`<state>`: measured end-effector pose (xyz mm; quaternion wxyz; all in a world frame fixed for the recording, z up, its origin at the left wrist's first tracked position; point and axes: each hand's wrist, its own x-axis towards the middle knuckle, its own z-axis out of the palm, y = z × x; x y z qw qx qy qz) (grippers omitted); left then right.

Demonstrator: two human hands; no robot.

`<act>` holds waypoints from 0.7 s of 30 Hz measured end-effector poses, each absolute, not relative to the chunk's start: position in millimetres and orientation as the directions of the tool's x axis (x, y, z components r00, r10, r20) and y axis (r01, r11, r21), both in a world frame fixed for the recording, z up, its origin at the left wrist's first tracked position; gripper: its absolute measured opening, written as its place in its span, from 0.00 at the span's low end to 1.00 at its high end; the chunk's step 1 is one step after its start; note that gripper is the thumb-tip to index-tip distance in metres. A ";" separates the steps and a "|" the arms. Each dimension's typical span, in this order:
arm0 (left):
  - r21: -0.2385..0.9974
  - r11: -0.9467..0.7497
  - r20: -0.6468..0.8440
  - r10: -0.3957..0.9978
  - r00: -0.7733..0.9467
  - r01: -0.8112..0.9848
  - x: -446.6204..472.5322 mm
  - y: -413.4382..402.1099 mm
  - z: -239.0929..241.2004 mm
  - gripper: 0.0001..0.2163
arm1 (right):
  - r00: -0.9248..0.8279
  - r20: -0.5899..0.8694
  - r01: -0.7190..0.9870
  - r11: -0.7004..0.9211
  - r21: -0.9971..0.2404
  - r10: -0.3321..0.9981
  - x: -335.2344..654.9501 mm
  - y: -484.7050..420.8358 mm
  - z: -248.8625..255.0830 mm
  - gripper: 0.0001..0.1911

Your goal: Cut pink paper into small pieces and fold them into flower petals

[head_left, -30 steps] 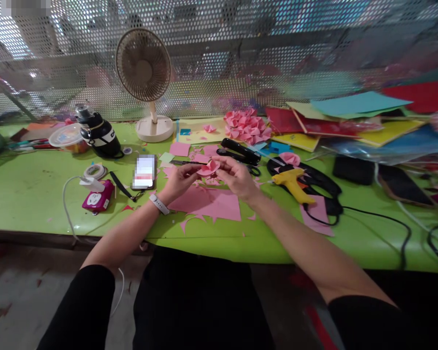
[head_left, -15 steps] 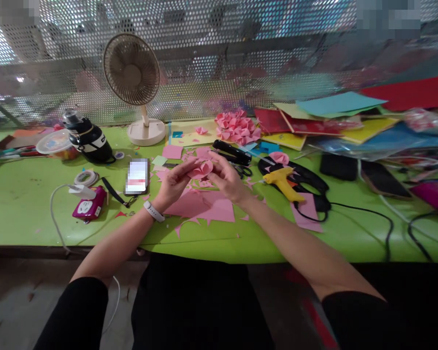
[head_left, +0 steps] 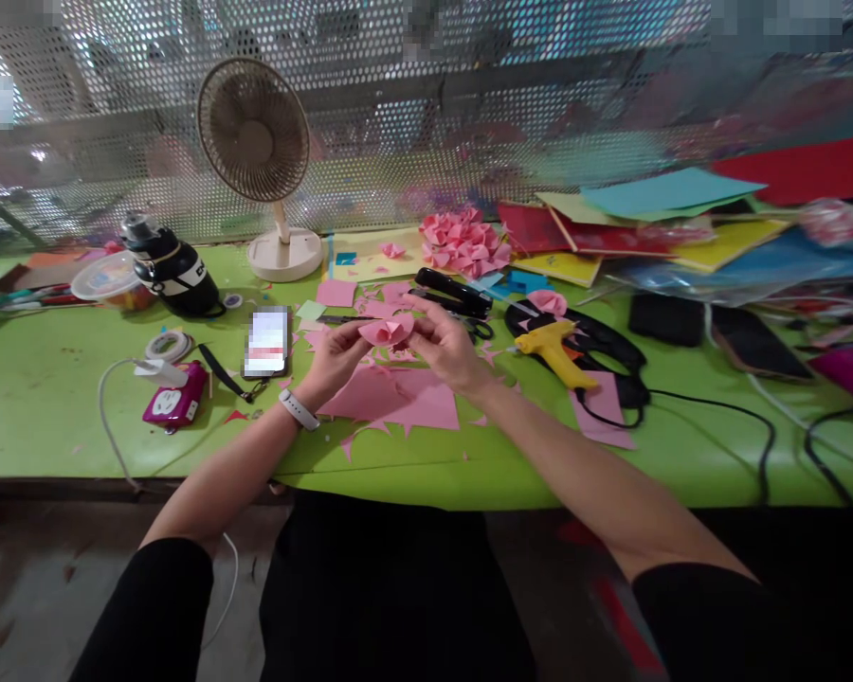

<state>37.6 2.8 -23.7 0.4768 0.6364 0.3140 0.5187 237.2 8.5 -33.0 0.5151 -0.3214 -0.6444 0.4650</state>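
Note:
A small curled pink paper piece (head_left: pixel 387 331) is pinched between both my hands above the green table (head_left: pixel 57 379). My left hand (head_left: pixel 337 358), with a white wristband, grips its left side with closed fingers. My right hand (head_left: pixel 446 347) holds the right side, fingers closed on the paper. Beneath them lies a cut pink sheet (head_left: pixel 398 396) with scraps around it. A heap of finished pink paper flowers (head_left: pixel 463 242) sits farther back.
A yellow glue gun (head_left: pixel 555 350) with black cord, a black stapler (head_left: pixel 453 291) and scissors lie to the right. A phone (head_left: pixel 266 341), tape roll (head_left: pixel 166 346), pink power strip (head_left: pixel 173 405), bottle (head_left: pixel 172 265) and desk fan (head_left: pixel 256 142) stand left. Coloured paper sheets (head_left: pixel 668 218) pile at back right.
Both hands kept hold of the pink paper piece and turned it slightly, curling it more. The view shifted a little to the right of the first frame.

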 end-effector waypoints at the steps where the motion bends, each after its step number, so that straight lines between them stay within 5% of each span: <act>1: 0.930 -0.355 0.367 0.894 0.256 -0.095 37.3 3.5 -24.1 0.17 | -0.265 0.364 -0.061 0.361 -0.930 0.893 237.4 8.5 -32.9 0.31; 6: 0.916 -0.394 0.400 0.886 0.234 -0.074 38.4 4.4 -29.5 0.15 | -0.226 0.384 -0.007 0.392 -0.920 0.895 235.6 4.7 -32.2 0.17; 12: 0.822 -0.558 0.536 0.827 0.170 0.119 38.5 4.4 -33.7 0.12 | -0.147 0.485 0.170 0.506 -0.846 0.862 234.9 -2.7 -30.1 0.16; 17: 0.726 -0.644 0.606 0.765 0.218 0.239 32.0 6.1 -27.3 0.12 | -0.243 0.689 0.459 0.706 -0.538 0.683 242.8 -0.6 -25.1 0.16; 21: 0.828 -0.556 0.524 0.813 0.254 0.073 30.6 4.1 -22.8 0.13 | -0.312 0.732 0.539 0.747 -0.389 0.606 249.6 4.8 -23.3 0.16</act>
